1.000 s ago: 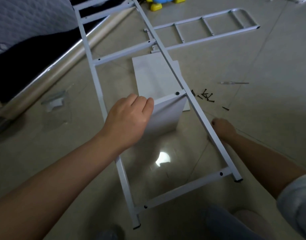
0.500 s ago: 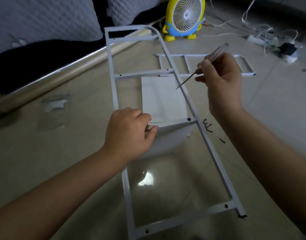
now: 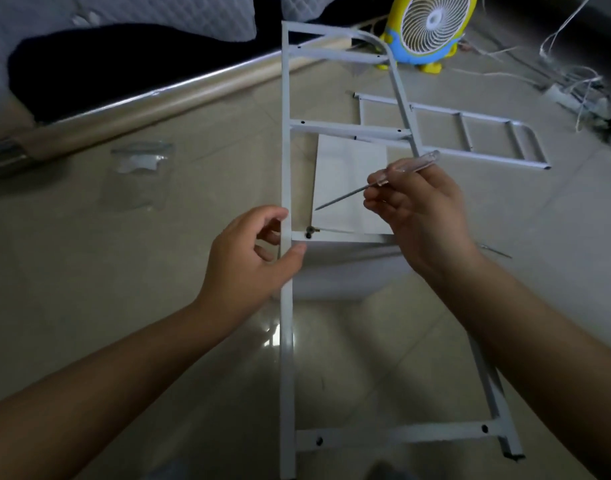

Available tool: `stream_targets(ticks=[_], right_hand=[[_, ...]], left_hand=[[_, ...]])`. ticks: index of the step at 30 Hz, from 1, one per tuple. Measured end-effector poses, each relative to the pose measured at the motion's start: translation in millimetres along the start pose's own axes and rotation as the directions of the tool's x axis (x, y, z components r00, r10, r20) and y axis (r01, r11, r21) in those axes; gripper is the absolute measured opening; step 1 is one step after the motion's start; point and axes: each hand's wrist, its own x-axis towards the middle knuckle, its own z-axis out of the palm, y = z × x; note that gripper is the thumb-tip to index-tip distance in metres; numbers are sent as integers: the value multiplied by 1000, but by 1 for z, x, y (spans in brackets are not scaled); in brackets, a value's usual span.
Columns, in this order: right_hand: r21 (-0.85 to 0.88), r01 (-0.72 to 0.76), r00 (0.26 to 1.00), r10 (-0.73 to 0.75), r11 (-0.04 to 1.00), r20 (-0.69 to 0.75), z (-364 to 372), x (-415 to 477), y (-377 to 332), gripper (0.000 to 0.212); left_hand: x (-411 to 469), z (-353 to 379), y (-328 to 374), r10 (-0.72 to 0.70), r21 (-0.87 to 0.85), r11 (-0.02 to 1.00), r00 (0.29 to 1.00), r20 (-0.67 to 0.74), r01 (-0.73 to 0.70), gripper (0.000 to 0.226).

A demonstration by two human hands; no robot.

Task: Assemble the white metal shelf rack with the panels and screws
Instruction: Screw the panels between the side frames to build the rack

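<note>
Your left hand [image 3: 252, 258] is gripping the left rail of the white metal ladder-shaped frame [image 3: 286, 358]; your right hand [image 3: 425, 216] is pinching a clear-handled screwdriver [image 3: 394, 174], its tip hovering near a dark screw [image 3: 310, 232] sitting just beside your left fingertips

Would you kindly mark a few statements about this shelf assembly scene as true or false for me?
1. The right hand holds a screwdriver. True.
2. The left hand rests on the white panel. False: it grips the left rail of the side frame.
3. A yellow and blue fan stands beyond the side frame. True.
4. The second frame leans upright against the bed. False: it lies flat on the floor.
</note>
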Motion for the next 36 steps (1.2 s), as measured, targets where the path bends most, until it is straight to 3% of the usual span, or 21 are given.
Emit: stream_targets(ticks=[4, 8, 11, 14, 20, 27, 36], right_hand=[[-34, 66, 998, -65, 997, 23, 10, 2, -1, 5], [-134, 201, 969, -178, 970, 172, 14, 3, 1, 8], [-239, 383, 909, -318, 893, 269, 16, 1, 2, 8], [-322, 484, 857, -365, 814, 365, 19, 1, 3, 9], [-380, 546, 819, -380, 746, 431, 22, 3, 1, 8], [-419, 611, 765, -365, 671, 531, 24, 8, -5, 4], [-420, 590, 781, -355, 689, 514, 25, 7, -3, 5]], left_hand=[[3, 2, 4, -18, -60, 998, 999, -31, 16, 26], [1, 2, 3, 3, -6, 1000, 999, -37, -4, 23], [1, 2, 6, 16, 80, 997, 999, -31, -14, 25], [2, 2, 9, 8, 97, 995, 1000, -26, -6, 27], [7, 0, 9, 28, 91, 995, 999, -35, -25, 27], [5, -1, 7, 80, 40, 996, 996, -38, -78, 43], [6, -5, 9, 64, 74, 995, 998, -15, -63, 48]])
